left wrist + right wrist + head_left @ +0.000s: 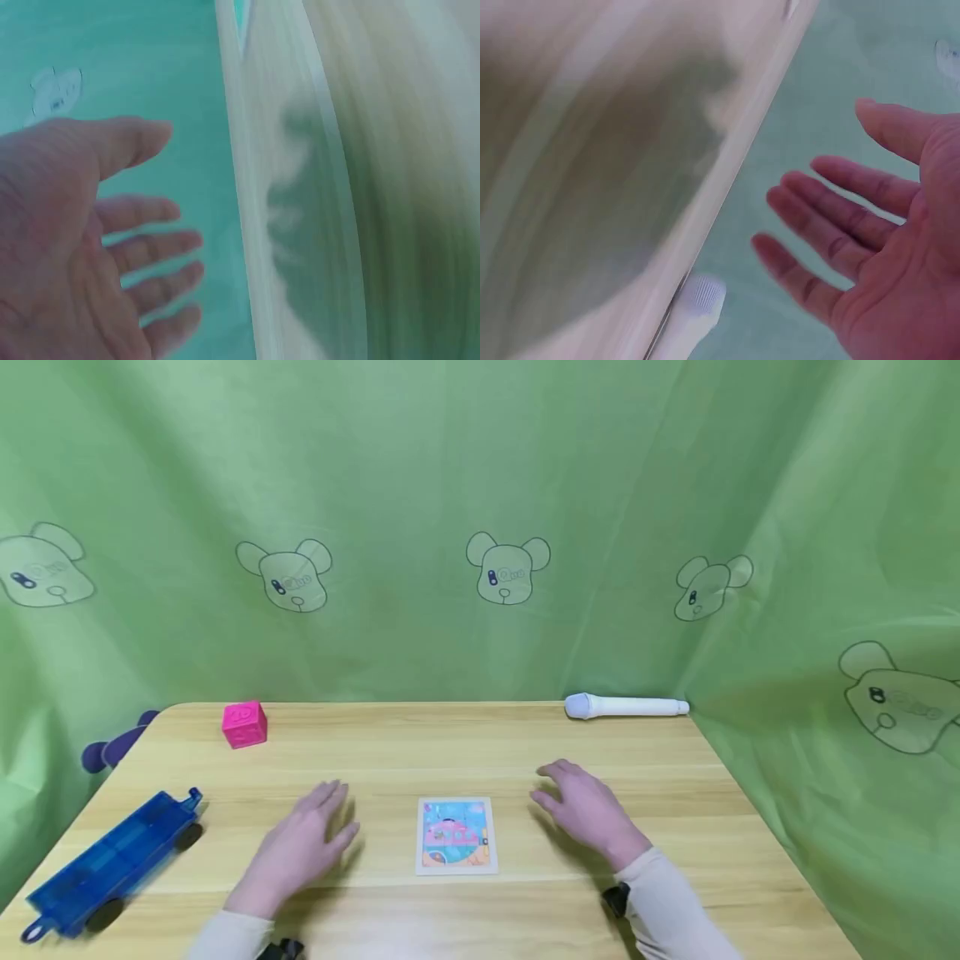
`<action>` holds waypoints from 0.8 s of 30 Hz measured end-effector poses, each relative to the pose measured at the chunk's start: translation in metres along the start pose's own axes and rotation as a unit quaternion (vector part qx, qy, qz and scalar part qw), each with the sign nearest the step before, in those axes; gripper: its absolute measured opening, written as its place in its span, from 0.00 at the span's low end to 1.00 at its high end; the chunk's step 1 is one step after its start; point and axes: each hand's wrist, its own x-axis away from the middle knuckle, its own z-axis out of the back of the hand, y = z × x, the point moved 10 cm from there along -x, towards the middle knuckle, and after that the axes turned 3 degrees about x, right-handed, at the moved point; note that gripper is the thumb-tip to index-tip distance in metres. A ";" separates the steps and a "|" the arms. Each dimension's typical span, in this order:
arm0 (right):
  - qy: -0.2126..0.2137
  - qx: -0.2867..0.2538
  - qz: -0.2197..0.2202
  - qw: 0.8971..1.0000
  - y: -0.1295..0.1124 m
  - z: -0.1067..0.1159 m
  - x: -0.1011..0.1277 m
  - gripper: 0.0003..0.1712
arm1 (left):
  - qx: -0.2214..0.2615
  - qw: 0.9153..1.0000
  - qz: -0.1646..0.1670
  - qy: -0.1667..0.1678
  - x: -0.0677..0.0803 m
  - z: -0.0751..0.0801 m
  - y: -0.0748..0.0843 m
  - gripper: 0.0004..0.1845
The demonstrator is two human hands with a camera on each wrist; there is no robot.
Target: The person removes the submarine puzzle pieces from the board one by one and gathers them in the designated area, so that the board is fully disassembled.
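left hand (300, 847), right hand (588, 810): empty, fingers spread. white-bordered picture card (456, 837), perhaps submarine-printed: flat on wooden tabletop (420, 743) between them, untouched; handling looks either unbegun or finished.

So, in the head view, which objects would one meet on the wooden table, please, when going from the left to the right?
Blue toy wagon → pink cube → picture card → white microphone.
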 end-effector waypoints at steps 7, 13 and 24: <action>-0.088 -0.029 0.094 0.991 -0.056 -0.031 -0.018 0.25 | 0.033 0.991 -0.111 -0.062 0.006 -0.027 0.059 0.30; -0.141 -0.049 0.148 0.978 -0.092 -0.051 -0.032 0.22 | 0.006 0.981 -0.173 -0.084 0.007 -0.045 0.093 0.27; -0.166 -0.063 0.158 0.971 -0.118 -0.073 -0.049 0.18 | -0.037 0.968 -0.230 -0.095 0.005 -0.068 0.122 0.22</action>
